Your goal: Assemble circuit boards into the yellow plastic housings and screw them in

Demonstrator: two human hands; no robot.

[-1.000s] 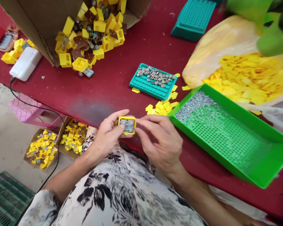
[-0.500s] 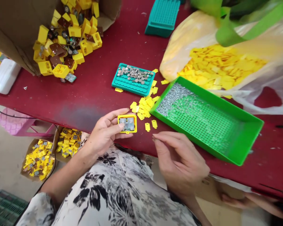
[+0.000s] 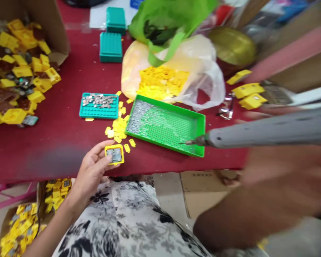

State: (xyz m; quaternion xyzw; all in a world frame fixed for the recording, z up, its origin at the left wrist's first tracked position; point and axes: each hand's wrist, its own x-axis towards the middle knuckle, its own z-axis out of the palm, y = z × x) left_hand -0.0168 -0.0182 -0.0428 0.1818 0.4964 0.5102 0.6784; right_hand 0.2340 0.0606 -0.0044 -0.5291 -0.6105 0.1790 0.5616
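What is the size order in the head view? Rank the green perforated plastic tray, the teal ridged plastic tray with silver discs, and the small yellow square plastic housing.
1. green perforated plastic tray
2. teal ridged plastic tray
3. small yellow square plastic housing, in the left hand; nearest the camera yet smallest.

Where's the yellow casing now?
Head view, left of centre: the yellow casing is in the left hand, at the table edge near the green tray.

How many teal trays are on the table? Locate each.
3: far tray; middle tray just nearer; near tray, with metal pieces, beside the green tray. Others may be hidden.
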